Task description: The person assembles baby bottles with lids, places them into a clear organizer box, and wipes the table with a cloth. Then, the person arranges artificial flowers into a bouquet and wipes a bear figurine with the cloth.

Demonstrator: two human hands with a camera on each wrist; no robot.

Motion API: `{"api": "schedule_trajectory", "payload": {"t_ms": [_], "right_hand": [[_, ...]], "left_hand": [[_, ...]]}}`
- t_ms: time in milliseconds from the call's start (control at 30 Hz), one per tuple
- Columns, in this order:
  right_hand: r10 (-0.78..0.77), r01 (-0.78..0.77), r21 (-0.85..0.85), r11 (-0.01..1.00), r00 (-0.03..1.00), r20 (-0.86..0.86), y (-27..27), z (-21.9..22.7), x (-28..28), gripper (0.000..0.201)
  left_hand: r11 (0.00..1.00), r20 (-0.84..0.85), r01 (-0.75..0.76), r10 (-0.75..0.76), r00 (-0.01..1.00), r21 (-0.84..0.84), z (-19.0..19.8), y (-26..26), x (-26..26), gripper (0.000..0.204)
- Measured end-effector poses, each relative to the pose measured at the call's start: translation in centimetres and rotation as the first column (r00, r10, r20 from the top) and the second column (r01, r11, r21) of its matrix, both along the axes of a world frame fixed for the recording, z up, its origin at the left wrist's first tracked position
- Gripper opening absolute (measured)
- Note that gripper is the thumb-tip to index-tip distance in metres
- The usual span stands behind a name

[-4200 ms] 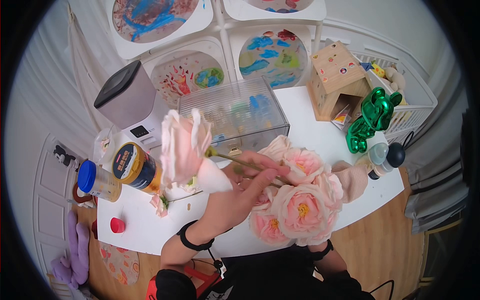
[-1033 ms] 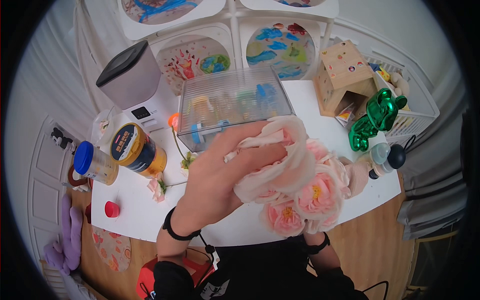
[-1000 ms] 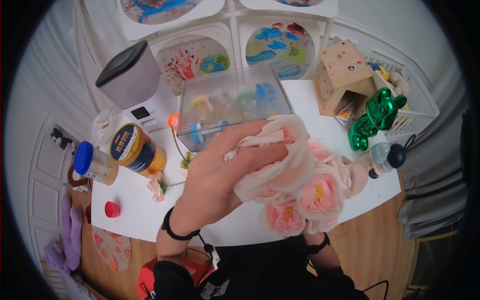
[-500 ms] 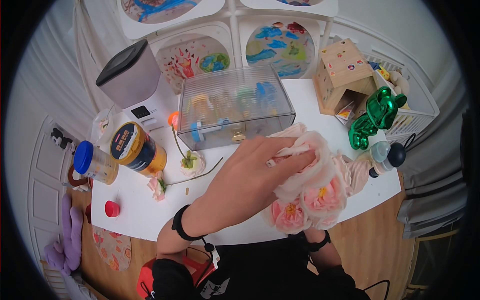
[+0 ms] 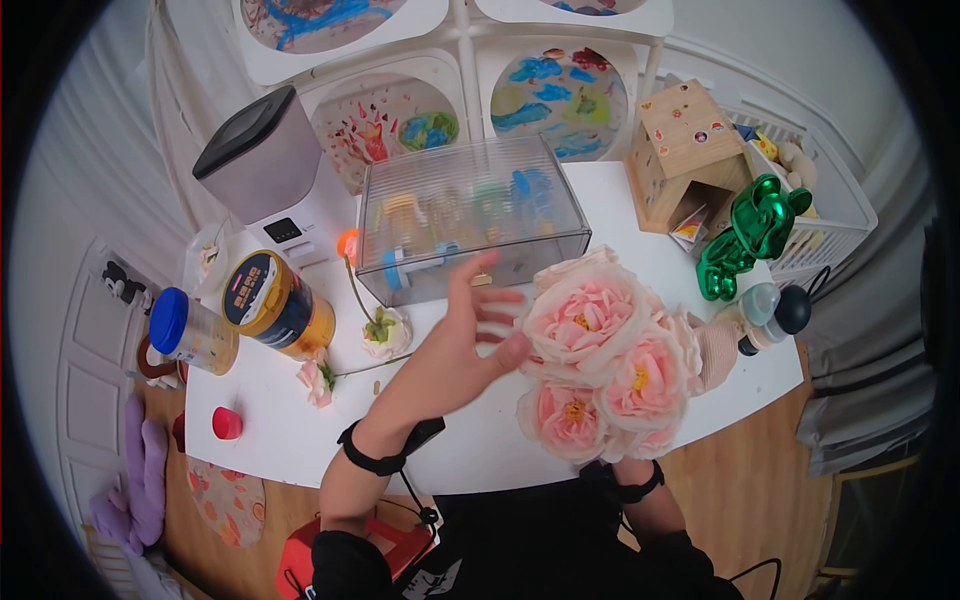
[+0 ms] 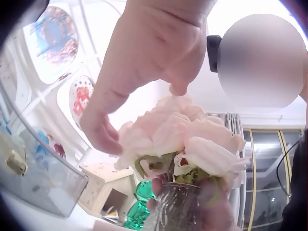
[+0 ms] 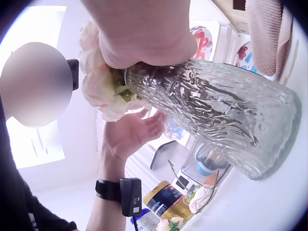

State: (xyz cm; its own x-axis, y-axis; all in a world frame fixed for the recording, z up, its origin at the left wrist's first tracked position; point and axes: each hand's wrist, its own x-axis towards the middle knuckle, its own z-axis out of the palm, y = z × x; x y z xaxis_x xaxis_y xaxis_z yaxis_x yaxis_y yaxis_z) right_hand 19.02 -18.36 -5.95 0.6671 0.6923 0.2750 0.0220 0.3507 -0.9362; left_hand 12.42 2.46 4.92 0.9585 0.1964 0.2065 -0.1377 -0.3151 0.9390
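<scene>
Pale pink artificial roses (image 5: 615,365) with yellow centres stand bunched in a clear textured glass vase (image 7: 216,113). In the head view the blooms hide the vase; the right wrist view shows it on the white table, stems inside. My right hand (image 7: 147,36) grips the vase at its neck, with fingers around the glass in the left wrist view. My left hand (image 5: 450,350) is just left of the blooms, fingers spread and holding nothing. A white rose (image 5: 385,332) and a small pink rose (image 5: 316,378) lie on the table to the left.
A clear lidded box (image 5: 475,220) stands behind my left hand. Left are a yellow-lidded tub (image 5: 275,305), a blue-lidded jar (image 5: 192,330) and a red cup (image 5: 227,423). Right are a wooden house (image 5: 690,160), a green shiny bear (image 5: 750,240) and bottles (image 5: 775,318).
My left hand earlier carried a single rose by its stem, then pressed its bloom into the bunch. It has now let go and drawn back left. The bunch stays in place.
</scene>
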Motion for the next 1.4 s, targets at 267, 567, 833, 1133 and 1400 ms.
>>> {"api": "schedule_trajectory", "payload": {"t_ms": [267,567,833,1133,1400], "right_hand": [[0.02,-0.019,-0.008,1.0,1.0,0.01,1.6,1.1,1.5,0.075],[0.051,-0.051,-0.011,0.999,0.999,0.011,2.5,1.2,1.6,0.075],[0.065,-0.065,-0.003,0.998,0.998,0.013,1.3,0.6,1.0,0.076],[0.074,-0.074,0.006,0.997,0.997,0.009,1.3,0.3,0.4,0.076],[0.071,-0.071,0.006,0.997,0.997,0.017,0.6,0.2,-0.3,0.076]], "left_hand": [[0.845,-0.192,0.158,-0.292,0.937,-0.512,-1.9,-1.2,0.1,0.057],[0.761,-0.115,0.167,-0.302,0.946,-0.627,-2.5,-1.1,-0.9,0.094],[0.82,-0.036,0.204,-0.263,0.964,-0.536,-3.5,-1.6,-2.5,0.118],[0.833,-0.026,0.233,-0.284,0.958,-0.501,-2.5,-1.7,-4.3,0.115],[0.998,-0.108,0.061,-0.061,0.992,0.004,0.6,-3.2,-5.4,0.068]]}}
